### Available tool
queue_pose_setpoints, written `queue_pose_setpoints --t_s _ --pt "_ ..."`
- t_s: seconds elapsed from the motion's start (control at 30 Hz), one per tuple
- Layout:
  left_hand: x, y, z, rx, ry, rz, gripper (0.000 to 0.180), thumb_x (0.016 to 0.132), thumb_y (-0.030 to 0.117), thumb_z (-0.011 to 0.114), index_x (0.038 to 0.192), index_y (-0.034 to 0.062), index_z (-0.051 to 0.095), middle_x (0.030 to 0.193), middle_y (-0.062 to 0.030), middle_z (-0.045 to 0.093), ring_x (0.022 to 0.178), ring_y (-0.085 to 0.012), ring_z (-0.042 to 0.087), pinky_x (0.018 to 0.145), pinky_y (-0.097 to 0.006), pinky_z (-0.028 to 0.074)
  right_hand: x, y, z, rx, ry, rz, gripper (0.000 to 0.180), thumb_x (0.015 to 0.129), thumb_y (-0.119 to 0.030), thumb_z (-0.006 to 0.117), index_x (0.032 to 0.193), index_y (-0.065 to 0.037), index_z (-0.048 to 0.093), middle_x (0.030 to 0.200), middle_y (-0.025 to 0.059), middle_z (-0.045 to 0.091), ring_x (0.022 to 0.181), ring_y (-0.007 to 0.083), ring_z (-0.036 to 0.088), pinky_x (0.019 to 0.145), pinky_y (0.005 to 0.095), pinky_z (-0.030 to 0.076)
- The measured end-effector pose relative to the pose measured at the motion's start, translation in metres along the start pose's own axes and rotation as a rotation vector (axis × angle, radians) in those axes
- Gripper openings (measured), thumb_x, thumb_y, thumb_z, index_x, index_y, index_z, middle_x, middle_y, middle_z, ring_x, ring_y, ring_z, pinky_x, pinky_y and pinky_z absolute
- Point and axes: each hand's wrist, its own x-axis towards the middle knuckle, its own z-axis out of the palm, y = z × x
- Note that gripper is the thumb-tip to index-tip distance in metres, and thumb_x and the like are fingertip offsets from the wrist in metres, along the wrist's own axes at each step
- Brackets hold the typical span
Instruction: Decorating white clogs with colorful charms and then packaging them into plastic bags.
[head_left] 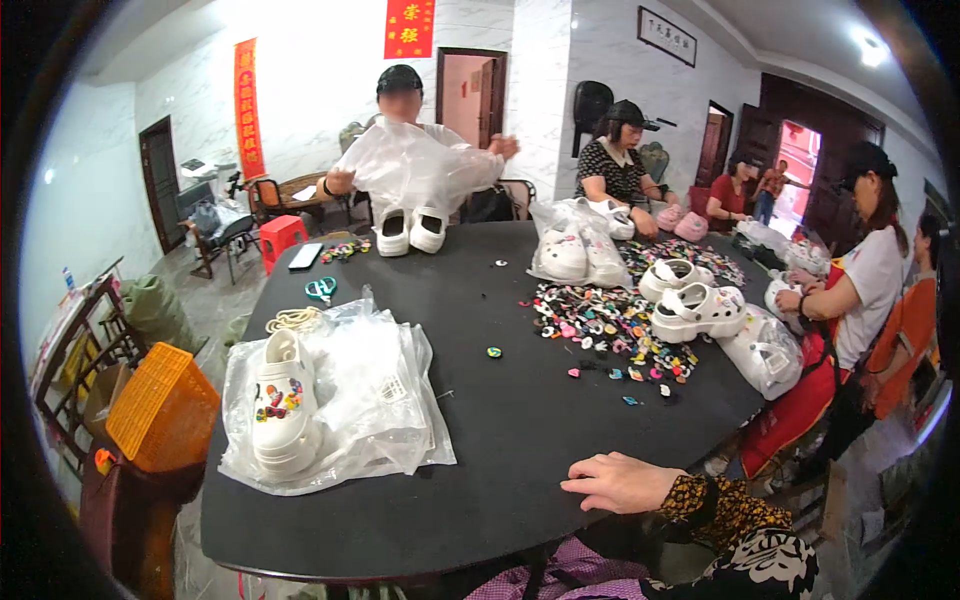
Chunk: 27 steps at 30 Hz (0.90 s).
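One hand [618, 482] flat on black table [520, 420] (fingers spread), holding nothing

Bare table [520, 420] lies between bagged clog [285, 405] and charm pile [610, 330].

The right hand [622, 481] is bare (no glove), its sleeve dark with yellow floral print, cuff gathered.

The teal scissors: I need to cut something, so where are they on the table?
In the head view the teal scissors lie on the far left part of the black table, just beyond the coiled cream cord and the clear bags.
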Motion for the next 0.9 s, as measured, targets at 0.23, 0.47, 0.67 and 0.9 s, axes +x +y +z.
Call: queue_pose_setpoints --t_s 0.23,0.47,0.67,0.9 --pt "-0.065 -0.031 -0.032 0.061 0.037 -0.136 0.032 0.078 0.027 0.059 0.098 0.0024 0.067 0.098 -0.0218 0.067 0.091 -0.0365 0.065 0.08 -0.042 0.052 -0.001 0.028 -0.016 -0.035 0.224 -0.145 0.038 0.09 -0.028 0.059 0.122 -0.008 0.056 0.107 0.0081 0.061 0.1 0.0243 0.059 0.083 0.0364 0.045" --pt "-0.153 -0.046 -0.032 0.11 0.02 -0.268 0.033 0.078 0.027 0.059 0.098 0.0022 0.067 0.098 -0.0221 0.067 0.092 -0.0367 0.065 0.081 -0.042 0.052 -0.018 0.059 -0.034 -0.112 0.278 -0.132 0.035 0.087 -0.025 0.064 0.118 -0.009 0.059 0.104 0.0055 0.062 0.093 0.0216 0.061 0.08 0.0344 0.046" --pt "-0.246 -0.059 -0.046 0.172 -0.027 -0.38 0.034 0.077 0.027 0.06 0.098 0.0021 0.067 0.099 -0.0223 0.067 0.093 -0.0369 0.065 0.082 -0.043 0.052 -0.031 0.078 -0.04 -0.12 0.396 -0.141 0.031 0.083 -0.021 0.068 0.111 -0.008 0.061 0.098 0.0052 0.063 0.088 0.022 0.062 0.079 0.0362 0.046" --pt "-0.327 -0.01 -0.151 -0.108 0.272 -0.236 0.02 0.061 0.01 0.061 0.075 -0.0027 0.068 0.069 -0.0244 0.063 0.071 -0.0372 0.066 0.064 -0.04 0.051 -0.039 0.09 -0.042 -0.073 0.449 -0.167 0.031 0.083 -0.021 0.066 0.11 -0.007 0.06 0.097 0.0061 0.063 0.09 0.0223 0.061 0.081 0.0387 0.046"
